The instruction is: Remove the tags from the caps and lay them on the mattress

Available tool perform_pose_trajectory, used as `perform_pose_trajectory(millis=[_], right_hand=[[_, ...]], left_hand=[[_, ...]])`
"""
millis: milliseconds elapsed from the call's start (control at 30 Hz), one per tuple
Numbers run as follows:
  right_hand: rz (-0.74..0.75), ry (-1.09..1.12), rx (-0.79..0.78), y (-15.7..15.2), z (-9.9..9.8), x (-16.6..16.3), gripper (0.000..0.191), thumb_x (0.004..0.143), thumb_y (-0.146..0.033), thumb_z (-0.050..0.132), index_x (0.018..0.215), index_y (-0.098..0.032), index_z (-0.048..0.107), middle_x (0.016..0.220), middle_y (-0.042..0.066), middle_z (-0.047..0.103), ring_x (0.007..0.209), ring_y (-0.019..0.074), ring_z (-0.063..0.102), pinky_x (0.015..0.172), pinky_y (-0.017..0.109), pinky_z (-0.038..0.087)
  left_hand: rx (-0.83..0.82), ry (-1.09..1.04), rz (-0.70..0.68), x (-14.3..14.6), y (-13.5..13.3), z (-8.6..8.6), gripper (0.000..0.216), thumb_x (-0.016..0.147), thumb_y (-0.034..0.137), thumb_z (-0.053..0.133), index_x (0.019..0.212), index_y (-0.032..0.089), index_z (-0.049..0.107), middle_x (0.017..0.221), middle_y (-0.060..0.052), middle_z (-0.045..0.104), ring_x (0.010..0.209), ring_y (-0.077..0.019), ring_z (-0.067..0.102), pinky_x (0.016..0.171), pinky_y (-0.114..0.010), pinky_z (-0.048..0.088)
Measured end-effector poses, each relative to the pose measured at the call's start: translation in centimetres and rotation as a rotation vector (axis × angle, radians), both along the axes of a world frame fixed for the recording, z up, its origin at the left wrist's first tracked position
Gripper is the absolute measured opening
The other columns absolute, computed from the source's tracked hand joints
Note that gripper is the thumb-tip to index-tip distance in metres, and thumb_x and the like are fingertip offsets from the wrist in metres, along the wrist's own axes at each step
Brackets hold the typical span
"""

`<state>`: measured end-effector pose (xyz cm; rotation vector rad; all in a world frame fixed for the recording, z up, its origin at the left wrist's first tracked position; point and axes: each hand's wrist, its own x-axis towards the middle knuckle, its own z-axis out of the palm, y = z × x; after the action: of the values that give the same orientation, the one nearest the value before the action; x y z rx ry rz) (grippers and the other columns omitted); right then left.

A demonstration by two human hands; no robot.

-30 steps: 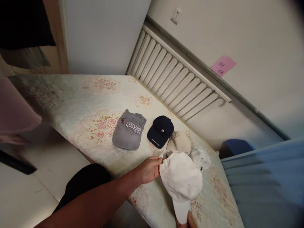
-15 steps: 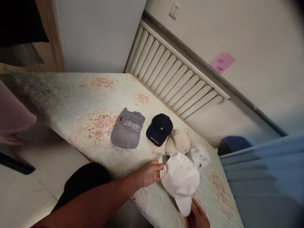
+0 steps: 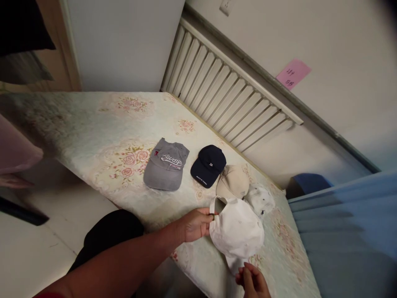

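Observation:
My left hand [image 3: 197, 225] pinches the back strap of a white baseball cap [image 3: 237, 227], whose crown faces up above the bed. At its brim, my right hand [image 3: 252, 281] has its fingers bent together; they cover part of the brim, and their exact hold is partly hidden. Just behind lie a beige cap [image 3: 232, 182] and a white cap with small dark marks [image 3: 260, 198], both partly covered by the held cap. Farther left are a navy cap [image 3: 209, 165] and a grey cap [image 3: 166, 165] with white lettering.
The caps lie on a bed with a floral cover [image 3: 133, 124]. A radiator [image 3: 229, 91] runs along the wall, below a pink note [image 3: 293, 74]. A blue curtain [image 3: 350, 236] hangs at the right. Another person's pink sleeve [image 3: 18, 145] and hand show at left.
The white cap's brim has tipped, so less of it shows. My right hand has moved slightly up and left, its fingers now in front of the brim. My left hand keeps the strap.

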<state>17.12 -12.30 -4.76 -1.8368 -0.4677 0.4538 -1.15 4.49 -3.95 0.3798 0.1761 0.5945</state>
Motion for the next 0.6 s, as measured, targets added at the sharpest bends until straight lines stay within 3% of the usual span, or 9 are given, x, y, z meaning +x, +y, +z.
perform_pose_trajectory(millis=[133, 267, 400, 500, 600], right_hand=[[0.115, -0.032, 0.080, 0.5, -0.6, -4.0, 0.041, 0.055, -0.053, 0.075, 0.073, -0.018, 0.064, 0.053, -0.002, 0.062, 0.042, 0.0134, 0.053, 0.043, 0.025, 0.044], [0.390, 0.044, 0.050, 1.6, 0.5, -7.3, 0.032, 0.068, -0.048, 0.070, 0.078, -0.018, 0.065, 0.057, -0.002, 0.061, 0.045, 0.0120, 0.054, 0.047, 0.023, 0.042], [0.638, 0.093, 0.037, 3.0, 2.1, -9.3, 0.044, 0.076, -0.042, 0.065, 0.112, -0.018, 0.060, 0.063, -0.003, 0.063, 0.053, 0.0139, 0.057, 0.057, 0.026, 0.046], [0.670, 0.118, 0.025, 3.9, 2.7, -10.3, 0.061, 0.081, -0.041, 0.060, 0.134, -0.015, 0.043, 0.067, -0.003, 0.063, 0.058, 0.0144, 0.058, 0.064, 0.028, 0.047], [0.657, 0.157, 0.027, 4.4, 2.6, -10.9, 0.071, 0.081, -0.043, 0.060, 0.140, -0.014, 0.033, 0.071, -0.001, 0.065, 0.059, 0.0148, 0.058, 0.063, 0.029, 0.047]], left_hand=[[-0.022, 0.013, 0.042, 0.1, 0.0, 0.3, 0.020, 0.071, 0.024, 0.071, 0.084, 0.013, 0.059, 0.082, -0.006, 0.063, 0.070, -0.0159, 0.060, 0.073, -0.034, 0.044], [-0.041, 0.033, 0.054, 0.2, 0.1, 0.2, 0.019, 0.073, 0.027, 0.068, 0.077, 0.014, 0.055, 0.075, -0.004, 0.062, 0.065, -0.0154, 0.059, 0.070, -0.032, 0.044], [-0.047, 0.055, 0.045, 0.4, 0.1, 0.1, 0.017, 0.075, 0.027, 0.063, 0.078, 0.014, 0.053, 0.074, -0.004, 0.062, 0.063, -0.0138, 0.059, 0.064, -0.027, 0.042], [-0.051, 0.040, 0.062, 0.5, 0.2, 0.0, 0.016, 0.075, 0.025, 0.062, 0.077, 0.015, 0.050, 0.073, -0.002, 0.061, 0.062, -0.0142, 0.059, 0.061, -0.026, 0.041], [-0.062, 0.020, 0.059, 0.5, 0.3, -0.1, 0.015, 0.075, 0.024, 0.063, 0.079, 0.016, 0.051, 0.076, -0.002, 0.062, 0.066, -0.0161, 0.059, 0.062, -0.028, 0.042]])
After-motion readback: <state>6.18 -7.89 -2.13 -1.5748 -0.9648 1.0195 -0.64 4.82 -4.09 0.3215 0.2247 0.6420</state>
